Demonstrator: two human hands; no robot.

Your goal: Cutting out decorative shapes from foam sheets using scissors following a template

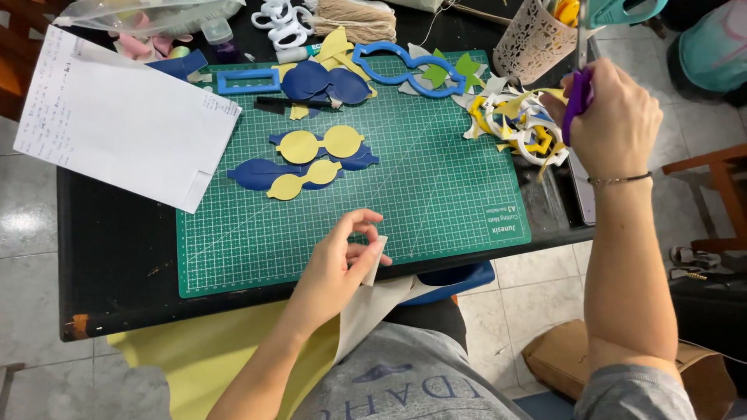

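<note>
From the head camera, the left hand [336, 268] pinches a corner of a pale fabric sheet [372, 307] at the near edge of the green cutting mat [436, 194], thumb and fingers together on it, keeping it taut. The right hand [611, 117] is wrapped around purple-handled scissors [580, 74], raised beside the scrap pile [513, 120]. Blue and yellow cut shapes [315, 159] lie grouped mid-mat.

I am seeing a green cutting mat [436, 194] carrying a white grid, lying on the black counter [117, 264]. Yellow and navy cutouts [315, 159] are showing; scissors handle [576, 101] is reading purple.
</note>
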